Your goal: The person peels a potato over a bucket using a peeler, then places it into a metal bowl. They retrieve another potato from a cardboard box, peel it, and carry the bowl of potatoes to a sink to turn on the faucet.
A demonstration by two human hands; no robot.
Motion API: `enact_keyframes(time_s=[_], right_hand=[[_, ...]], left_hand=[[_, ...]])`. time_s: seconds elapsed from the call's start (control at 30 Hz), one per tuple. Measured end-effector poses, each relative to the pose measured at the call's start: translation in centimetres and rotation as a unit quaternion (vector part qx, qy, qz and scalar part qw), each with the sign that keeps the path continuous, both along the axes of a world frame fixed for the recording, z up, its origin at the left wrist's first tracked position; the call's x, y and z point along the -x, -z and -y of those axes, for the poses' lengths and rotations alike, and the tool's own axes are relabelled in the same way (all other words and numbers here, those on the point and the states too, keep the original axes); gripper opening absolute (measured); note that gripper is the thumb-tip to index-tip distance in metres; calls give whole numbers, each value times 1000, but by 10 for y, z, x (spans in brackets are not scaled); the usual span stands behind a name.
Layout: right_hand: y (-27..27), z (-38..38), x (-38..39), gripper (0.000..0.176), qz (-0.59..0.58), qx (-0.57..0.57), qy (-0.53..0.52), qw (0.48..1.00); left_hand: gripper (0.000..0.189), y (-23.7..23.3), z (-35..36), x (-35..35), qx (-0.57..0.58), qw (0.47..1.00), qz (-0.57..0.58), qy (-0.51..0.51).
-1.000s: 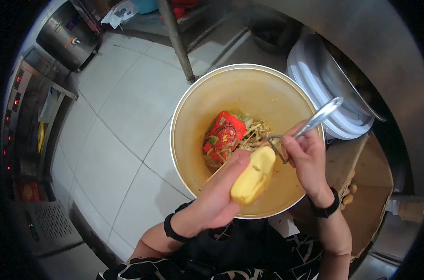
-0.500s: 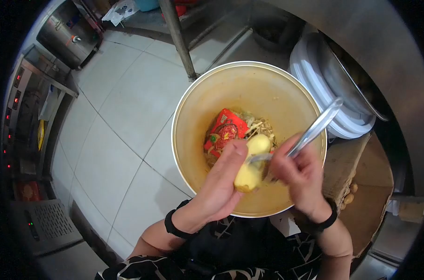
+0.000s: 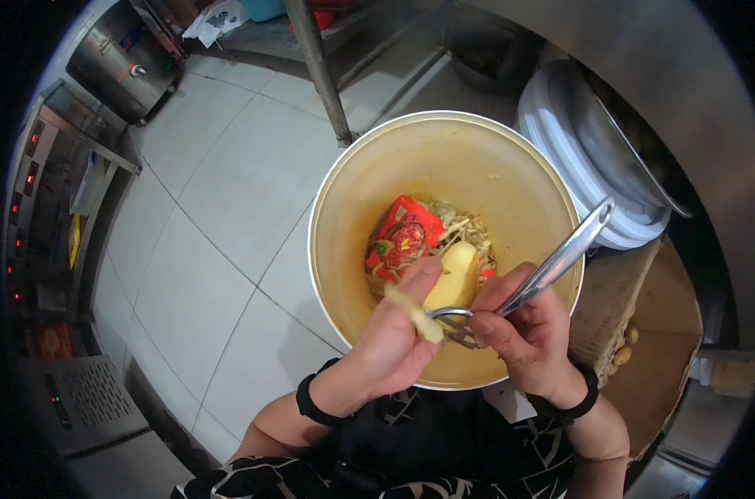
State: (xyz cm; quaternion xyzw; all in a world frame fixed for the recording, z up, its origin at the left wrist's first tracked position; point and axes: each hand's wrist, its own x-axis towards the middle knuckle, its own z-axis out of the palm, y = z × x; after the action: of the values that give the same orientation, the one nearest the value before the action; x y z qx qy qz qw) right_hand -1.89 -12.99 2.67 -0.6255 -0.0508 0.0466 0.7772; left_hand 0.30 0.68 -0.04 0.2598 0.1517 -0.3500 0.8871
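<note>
My left hand (image 3: 382,345) is wrapped round a peeled, pale yellow potato (image 3: 455,276), held over a large round bucket (image 3: 527,200). A metal peeler (image 3: 565,254) is gripped in my right hand (image 3: 534,333), its handle pointing up and to the right. The peeler's head lies against the lower part of the potato, and a strip of peel (image 3: 416,316) curls off it across my left hand. Down in the bucket are a red printed packet (image 3: 419,218) and a heap of pale scraps (image 3: 476,229).
Right of the bucket stands an open cardboard box (image 3: 664,349) with several potatoes (image 3: 624,348) partly showing. White round lids or basins (image 3: 552,141) lean beyond it. A metal table leg (image 3: 318,71) rises behind the bucket. White floor tiles (image 3: 219,191) stretch to the left.
My right hand, blurred before, is now sharp and has moved slightly lower with the peeler. A curled strip of peel now shows at the peeler's head. The potato has tilted in my left hand.
</note>
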Motion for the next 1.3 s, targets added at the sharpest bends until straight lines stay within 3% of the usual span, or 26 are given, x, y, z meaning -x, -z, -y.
enact_keyframes(time_s=[0.2,0.27,0.33,0.43,0.47,0.57,0.67,0.73,0.8,0.83,0.93,1.0,1.07,1.13,1.23,1.3], right_hand=[[10,20,-21,12,-55,2,21,998],[23,36,-33,11,-51,101,132,985],[24,32,-29,11,-80,104,125,983],[7,23,-17,11,-15,46,149,988],[3,21,-11,11,-15,46,147,988],[-7,7,2,11,-20,-27,5,999],[-1,7,-4,13,-69,-33,8,997],[13,16,-17,11,-57,-13,29,998],[26,30,-32,9,-45,39,151,987],[18,32,-28,7,-66,100,147,982],[1,26,-23,9,6,73,165,984],[-6,21,-12,10,26,94,154,983],[-13,7,-2,11,-41,67,31,996],[-7,4,-4,11,-40,39,15,998],[10,19,-25,7,-2,180,134,974],[22,27,-24,6,-6,244,108,964]], left_hand=[[30,8,-2,4,-58,996,64,36],[29,2,-3,6,-67,994,65,64],[30,-2,-3,5,-53,996,43,58],[33,9,-8,1,14,997,39,68],[34,8,-9,2,28,997,14,69],[34,-2,-4,1,-23,998,-31,39],[33,-2,-2,1,-10,1000,2,28],[33,6,-4,2,-4,1000,-10,29],[32,7,-4,4,1,999,-15,32],[32,6,-5,3,13,999,-3,52],[32,9,-8,2,32,998,10,58],[32,9,-9,1,33,998,20,53],[32,5,-5,2,-30,999,6,18],[33,3,-2,3,-53,998,24,20],[32,5,-3,6,-48,996,56,55],[32,-1,-1,4,-22,993,78,88]])
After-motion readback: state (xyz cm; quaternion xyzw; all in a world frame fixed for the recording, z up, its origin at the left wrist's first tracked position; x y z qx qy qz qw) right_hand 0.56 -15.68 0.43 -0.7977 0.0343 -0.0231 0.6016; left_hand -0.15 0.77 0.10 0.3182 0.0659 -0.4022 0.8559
